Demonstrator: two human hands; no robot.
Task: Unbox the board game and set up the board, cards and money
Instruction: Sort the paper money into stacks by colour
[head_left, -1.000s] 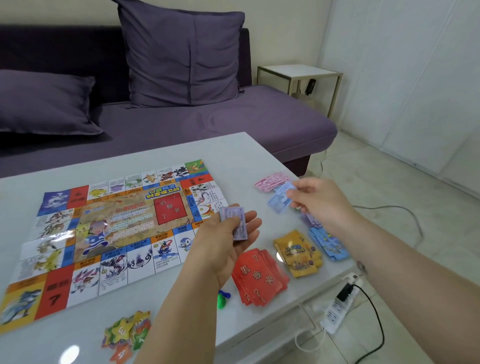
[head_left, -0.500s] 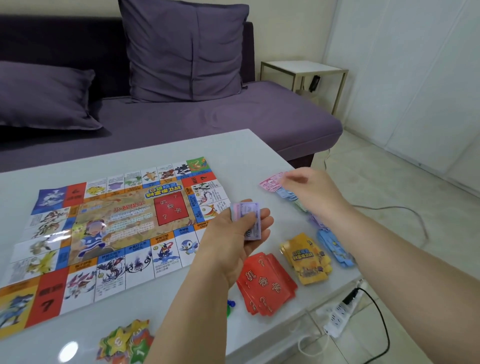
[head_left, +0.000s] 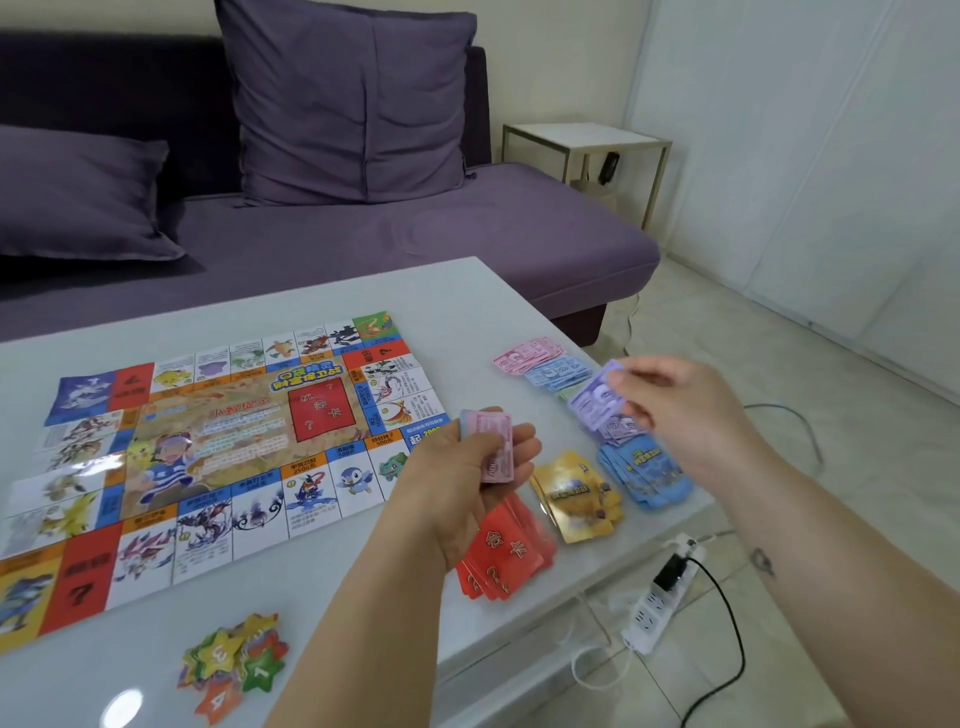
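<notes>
Two hands are busy with the money, so sorting banknotes by colour looks to be the step in hand. Well left of the left hand, the board (head_left: 223, 457) is lying unfolded and flat on the table (head_left: 467, 312), its long axis running left to right. The star tokens (head_left: 234, 670) are sitting nearer the person. The left hand (head_left: 462, 483) is gripping a small stack of notes (head_left: 491, 447), fingers curled round it, and the stack's long axis is pointing roughly away from the person. Below and right of that hand, red cards (head_left: 506, 561), yellow cards (head_left: 576, 496) and blue cards (head_left: 647, 470) are lying in loose heaps. Between the hands and farther out, pink notes (head_left: 524, 356) and blue notes (head_left: 558, 371) are forming a row. The right hand (head_left: 675, 410) is pinching a blurred purple note (head_left: 597, 395) by its right end, its long axis slanting down to the left, above the purple pile (head_left: 618, 431). Next, I judge, comes lowering that note onto the purple pile, turned to match.
</notes>
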